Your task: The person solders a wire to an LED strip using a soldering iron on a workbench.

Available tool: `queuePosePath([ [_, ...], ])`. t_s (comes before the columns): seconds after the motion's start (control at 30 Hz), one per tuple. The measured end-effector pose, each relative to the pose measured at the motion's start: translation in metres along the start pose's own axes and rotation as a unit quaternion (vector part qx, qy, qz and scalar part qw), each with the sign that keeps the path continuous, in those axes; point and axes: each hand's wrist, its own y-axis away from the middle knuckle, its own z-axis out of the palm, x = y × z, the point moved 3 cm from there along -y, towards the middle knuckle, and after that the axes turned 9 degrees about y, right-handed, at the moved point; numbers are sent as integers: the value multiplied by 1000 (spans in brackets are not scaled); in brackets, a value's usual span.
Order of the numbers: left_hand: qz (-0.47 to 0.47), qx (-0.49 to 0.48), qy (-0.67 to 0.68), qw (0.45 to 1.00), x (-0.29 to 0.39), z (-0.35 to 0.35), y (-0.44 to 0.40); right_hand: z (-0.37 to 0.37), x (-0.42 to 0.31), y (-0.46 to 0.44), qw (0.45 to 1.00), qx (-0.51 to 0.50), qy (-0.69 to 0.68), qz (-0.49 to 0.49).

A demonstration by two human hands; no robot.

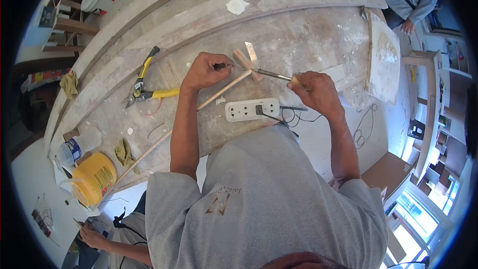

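My right hand (316,91) is closed around the handle of a soldering iron (275,75), whose metal shaft points left to a joint of copper strips. My left hand (206,71) pinches a thin strand of solder wire (238,67) that reaches toward the same joint. Two flat copper strips (250,55) cross there, at the upper end of a long copper-coloured rod (217,95). From the joint, the rod slopes down to the lower left, passing beneath my left forearm. Where exactly the iron's tip touches is too small to tell.
A white power strip (252,110) with a plug lies near my body. Yellow-handled snips (159,93), a yellow-black tool (146,65), a plastic bottle (79,148) and a yellow tub (94,178) are leftward. Curved boards (199,24) span behind; co-workers stand upper right and lower left.
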Motion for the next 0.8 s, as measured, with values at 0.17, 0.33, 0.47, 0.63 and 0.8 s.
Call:
queuePosePath([
  [0.17,-1,-6,13,1000,-2,0,0,-3,-1,-3,1000,-29,-3,5],
  [0.33,6,-5,19,1000,-1,1,0,-7,-4,-4,999,-47,-8,15],
  [0.47,2,-5,4,1000,1,0,0,-9,-5,-4,999,-46,-22,19],
  [0.63,-5,-4,2,1000,-1,0,0,-9,-5,-6,998,-51,-11,20],
  [0.8,-14,-18,-2,1000,4,0,1,-7,-3,-6,999,-46,-12,16],
])
